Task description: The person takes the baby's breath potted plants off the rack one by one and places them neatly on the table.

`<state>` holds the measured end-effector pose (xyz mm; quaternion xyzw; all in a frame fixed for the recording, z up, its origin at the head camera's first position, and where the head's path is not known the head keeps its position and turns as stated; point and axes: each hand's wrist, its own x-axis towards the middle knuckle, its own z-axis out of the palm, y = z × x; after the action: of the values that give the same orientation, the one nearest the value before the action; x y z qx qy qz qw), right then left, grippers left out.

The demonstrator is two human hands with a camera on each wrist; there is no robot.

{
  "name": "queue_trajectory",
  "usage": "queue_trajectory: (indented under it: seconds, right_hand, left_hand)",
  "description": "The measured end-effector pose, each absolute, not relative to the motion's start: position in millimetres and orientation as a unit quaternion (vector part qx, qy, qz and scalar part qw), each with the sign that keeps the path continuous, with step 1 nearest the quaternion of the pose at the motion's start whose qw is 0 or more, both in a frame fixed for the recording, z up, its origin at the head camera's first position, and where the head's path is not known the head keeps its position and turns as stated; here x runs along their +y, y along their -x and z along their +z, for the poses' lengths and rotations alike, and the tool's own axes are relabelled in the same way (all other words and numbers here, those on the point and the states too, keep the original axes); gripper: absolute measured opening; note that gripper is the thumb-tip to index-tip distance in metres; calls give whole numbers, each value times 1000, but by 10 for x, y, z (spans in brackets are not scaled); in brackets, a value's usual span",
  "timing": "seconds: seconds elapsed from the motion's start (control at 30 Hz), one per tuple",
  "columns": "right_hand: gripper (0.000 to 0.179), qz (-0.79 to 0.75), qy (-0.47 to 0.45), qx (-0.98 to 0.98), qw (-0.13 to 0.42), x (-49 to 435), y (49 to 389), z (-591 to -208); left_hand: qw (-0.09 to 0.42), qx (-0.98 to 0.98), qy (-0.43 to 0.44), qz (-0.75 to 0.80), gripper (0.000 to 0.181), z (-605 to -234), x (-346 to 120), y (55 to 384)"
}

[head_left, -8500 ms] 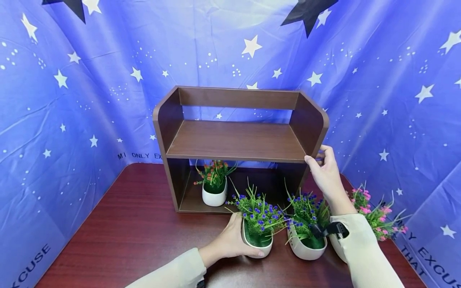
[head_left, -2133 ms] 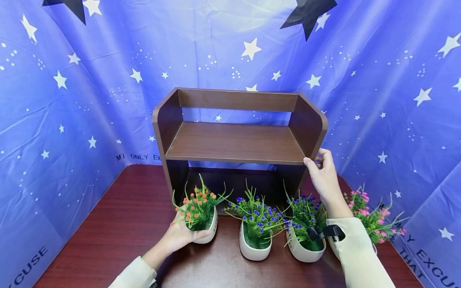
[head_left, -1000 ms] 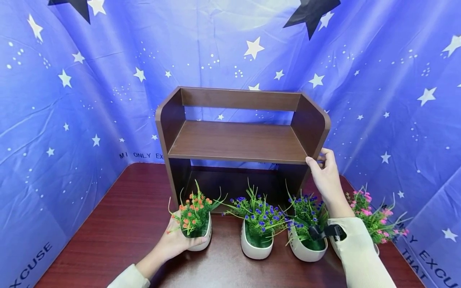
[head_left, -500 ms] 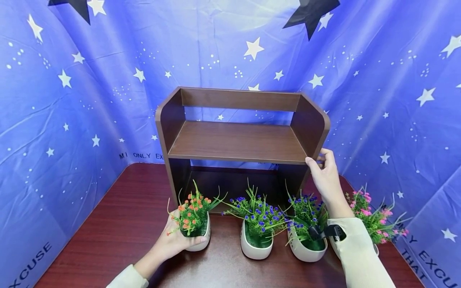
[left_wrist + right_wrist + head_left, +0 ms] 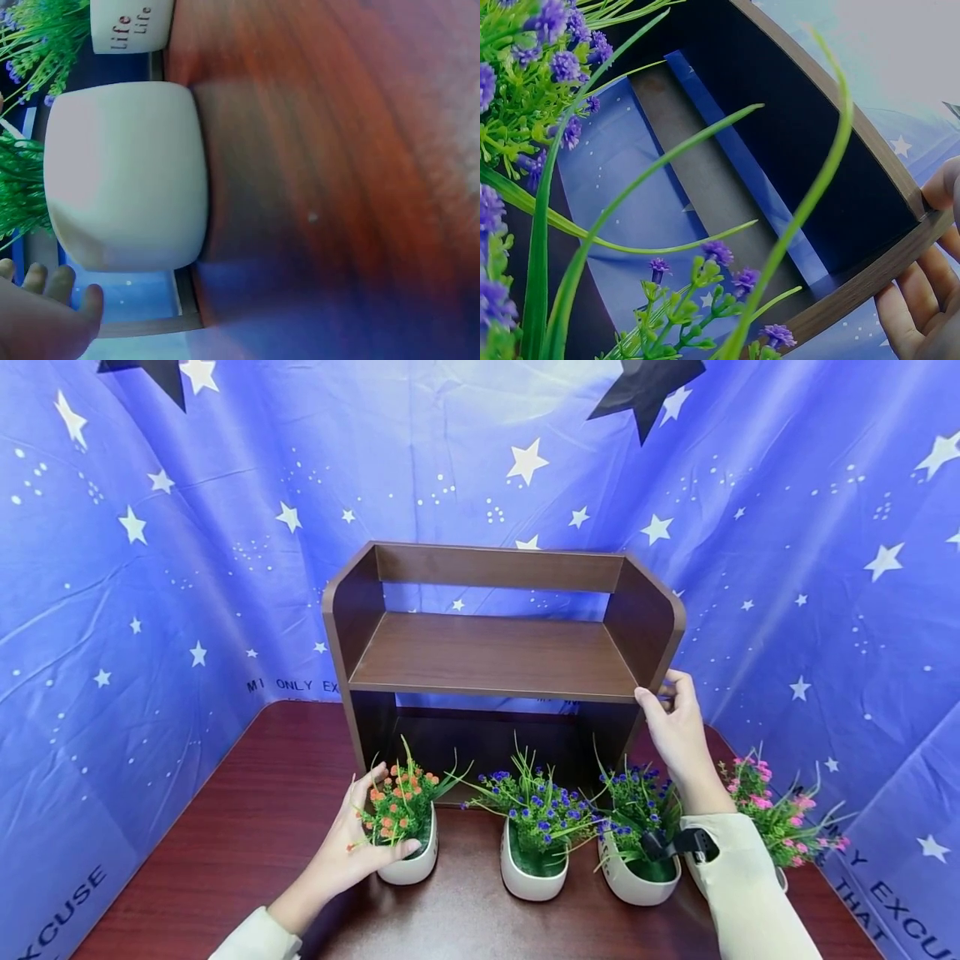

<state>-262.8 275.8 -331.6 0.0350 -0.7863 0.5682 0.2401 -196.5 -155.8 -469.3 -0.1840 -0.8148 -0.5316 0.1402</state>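
Observation:
My left hand (image 5: 339, 853) is beside a potted plant with orange flowers (image 5: 408, 862) on the table, in front of the shelf's left end. Its fingers are spread and relaxed; in the left wrist view the fingertips (image 5: 61, 285) stand apart from the white pot (image 5: 127, 176). My right hand (image 5: 677, 731) grips the right side panel of a brown two-tier shelf (image 5: 491, 653), thumb on the front edge and fingers behind it. Right of the orange plant, a blue-flowered plant (image 5: 534, 877) stands on the table. Another blue-flowered plant (image 5: 643, 887) sits under my right forearm.
A pink-flowered plant (image 5: 787, 818) stands at the far right, its pot mostly hidden behind my right sleeve. The dark red table (image 5: 247, 802) extends to the left of the shelf. A blue curtain with stars (image 5: 442, 460) hangs behind and on both sides.
The orange-flowered plant has come from the lower shelf to the table, in line with the others. My left hand has just loosened from its pot and drawn left. My right hand stays put.

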Motion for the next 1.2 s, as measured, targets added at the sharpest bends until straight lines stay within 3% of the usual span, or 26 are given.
queue_trajectory:
  seconds: [0.67,1.1,1.2]
  right_hand:
    - [37,566,-33,-786,246,2742,2635,-3324]
    - [38,559,-36,-793,241,2746,2616,-3303]
    - [38,557,-33,-793,244,2744,2604,-3306]
  left_hand:
    - [187,-800,287,-493,109,-4311,-1643,2051]
    - [229,-794,321,-463,65,-3657,-1597,1965]
    - [244,-794,325,-451,58,-3671,-1672,2072]
